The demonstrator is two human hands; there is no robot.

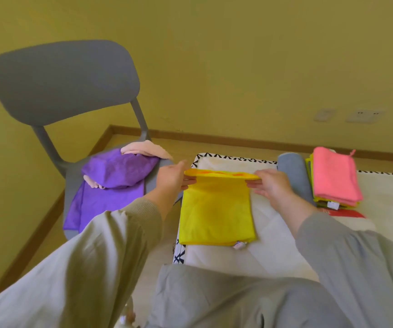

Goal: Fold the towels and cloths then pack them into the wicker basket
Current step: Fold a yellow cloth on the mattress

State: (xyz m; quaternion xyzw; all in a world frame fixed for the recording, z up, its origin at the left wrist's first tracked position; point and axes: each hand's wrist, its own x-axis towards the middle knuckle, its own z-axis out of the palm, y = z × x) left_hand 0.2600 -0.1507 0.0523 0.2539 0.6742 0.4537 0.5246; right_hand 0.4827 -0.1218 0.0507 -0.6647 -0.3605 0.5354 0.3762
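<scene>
A yellow cloth (216, 214) lies on the white mattress (273, 245), its far edge lifted off the surface. My left hand (170, 177) pinches that edge at its left corner, and my right hand (272, 185) pinches it at the right corner. A stack of folded cloths with a pink towel (335, 177) on top sits to the right, beside a rolled grey towel (296, 176). On the grey chair (63, 81) to the left lie a purple cloth (110, 183) and a pale pink cloth (143, 147), both unfolded. No wicker basket is in view.
The mattress has a black-and-white patterned border (233, 158) and lies on a wooden floor (46, 233). A red flat item (346, 213) peeks from under the stack. A yellow wall with sockets (365, 116) stands behind. My grey sleeves and lap fill the foreground.
</scene>
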